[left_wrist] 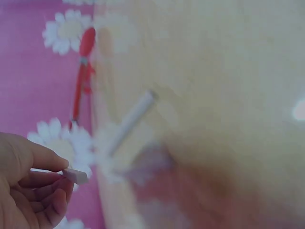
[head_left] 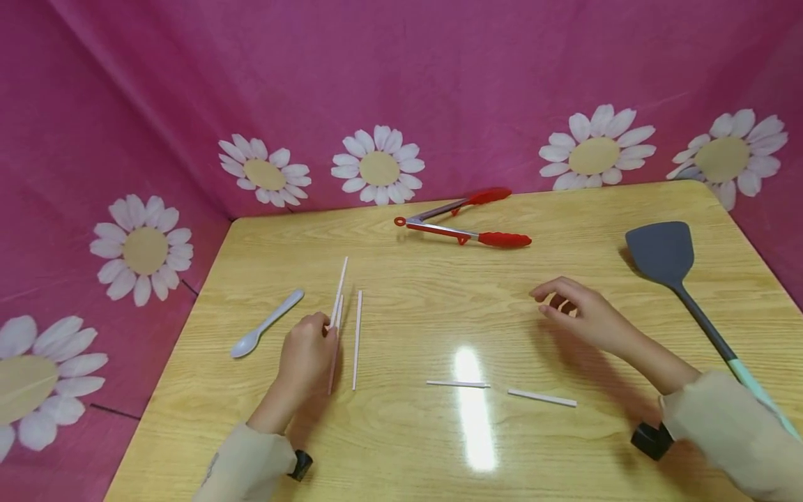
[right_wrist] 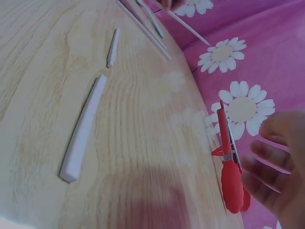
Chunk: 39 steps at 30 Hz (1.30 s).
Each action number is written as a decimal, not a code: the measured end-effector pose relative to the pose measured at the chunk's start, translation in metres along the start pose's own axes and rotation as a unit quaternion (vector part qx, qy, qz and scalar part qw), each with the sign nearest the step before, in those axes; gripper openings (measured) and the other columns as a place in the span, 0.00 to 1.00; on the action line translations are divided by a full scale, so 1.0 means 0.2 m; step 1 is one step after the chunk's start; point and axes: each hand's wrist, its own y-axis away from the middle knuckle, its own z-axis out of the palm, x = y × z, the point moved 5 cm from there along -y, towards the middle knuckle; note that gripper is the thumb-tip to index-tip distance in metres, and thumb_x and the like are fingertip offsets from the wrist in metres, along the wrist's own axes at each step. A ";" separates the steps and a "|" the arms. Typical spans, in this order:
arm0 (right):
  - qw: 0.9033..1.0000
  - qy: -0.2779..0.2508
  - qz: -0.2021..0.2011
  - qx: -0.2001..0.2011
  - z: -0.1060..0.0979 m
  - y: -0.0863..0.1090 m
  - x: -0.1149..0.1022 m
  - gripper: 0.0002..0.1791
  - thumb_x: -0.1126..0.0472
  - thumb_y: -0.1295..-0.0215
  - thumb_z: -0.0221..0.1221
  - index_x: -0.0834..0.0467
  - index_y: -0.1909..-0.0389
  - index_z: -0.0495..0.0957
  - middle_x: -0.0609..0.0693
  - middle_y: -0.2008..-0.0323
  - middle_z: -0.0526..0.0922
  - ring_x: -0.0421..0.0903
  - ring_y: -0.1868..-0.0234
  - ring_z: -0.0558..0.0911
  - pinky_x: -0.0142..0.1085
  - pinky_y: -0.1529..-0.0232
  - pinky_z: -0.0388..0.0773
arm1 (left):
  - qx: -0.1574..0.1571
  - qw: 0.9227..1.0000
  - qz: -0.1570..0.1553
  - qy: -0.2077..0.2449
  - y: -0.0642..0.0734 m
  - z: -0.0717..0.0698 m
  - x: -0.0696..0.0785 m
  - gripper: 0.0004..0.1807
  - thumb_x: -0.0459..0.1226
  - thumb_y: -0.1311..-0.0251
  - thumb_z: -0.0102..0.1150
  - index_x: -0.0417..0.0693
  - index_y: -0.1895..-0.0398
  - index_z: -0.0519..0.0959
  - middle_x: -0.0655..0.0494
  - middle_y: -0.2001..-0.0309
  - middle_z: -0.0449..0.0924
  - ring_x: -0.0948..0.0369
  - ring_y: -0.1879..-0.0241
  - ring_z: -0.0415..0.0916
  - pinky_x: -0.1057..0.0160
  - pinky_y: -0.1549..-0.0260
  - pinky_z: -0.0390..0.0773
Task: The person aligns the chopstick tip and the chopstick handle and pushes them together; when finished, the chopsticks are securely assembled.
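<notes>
In the head view my left hand (head_left: 307, 352) pinches a thin, pale pink chopstick (head_left: 341, 282), which slants up and away from the fingers. The left wrist view shows its squared end (left_wrist: 76, 175) between thumb and fingertips. Another chopstick (head_left: 332, 376) lies beside that hand, partly overlapped by it, and one more chopstick (head_left: 357, 341) lies just to its right. Over the right side of the table hovers my right hand (head_left: 583, 314), its fingers loosely bent and holding nothing. Toward the near side, a thin short stick piece (head_left: 458, 383) and a thicker short stick piece (head_left: 542, 398) lie roughly end to end.
Left of the left hand lies a pale spoon (head_left: 266, 324). Red-tipped tongs (head_left: 442, 229) rest spread at the back edge. A dark turner (head_left: 665, 254) with a mint-green handle lies at the right. Pink flowered cloth (head_left: 464, 84) hangs behind the wooden table (head_left: 426, 307).
</notes>
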 end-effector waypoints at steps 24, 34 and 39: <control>0.981 0.132 -0.013 -0.143 0.20 0.24 0.02 0.09 0.64 0.46 0.60 0.53 0.63 0.76 0.35 0.72 0.72 0.31 0.73 0.69 0.29 0.73 0.70 | -0.052 0.997 -0.060 -0.020 0.21 0.07 -0.23 0.02 0.25 0.55 0.57 0.33 0.76 0.78 0.46 0.81 0.71 0.51 0.80 0.71 0.53 0.80 0.71; 0.980 0.140 -0.027 -0.139 0.22 0.28 0.00 0.09 0.59 0.46 0.61 0.51 0.63 0.77 0.35 0.71 0.72 0.30 0.73 0.69 0.29 0.74 0.69 | -0.037 0.998 0.005 -0.055 0.09 -0.02 -0.09 0.11 0.34 0.53 0.63 0.37 0.66 0.80 0.44 0.69 0.76 0.47 0.68 0.73 0.51 0.74 0.75; 0.979 0.145 -0.025 -0.138 0.23 0.29 -0.01 0.09 0.58 0.46 0.62 0.51 0.64 0.77 0.35 0.72 0.71 0.30 0.73 0.68 0.29 0.74 0.68 | -0.048 0.988 0.144 -0.016 0.01 0.02 0.15 0.14 0.38 0.54 0.66 0.41 0.64 0.80 0.48 0.67 0.77 0.51 0.67 0.75 0.55 0.70 0.74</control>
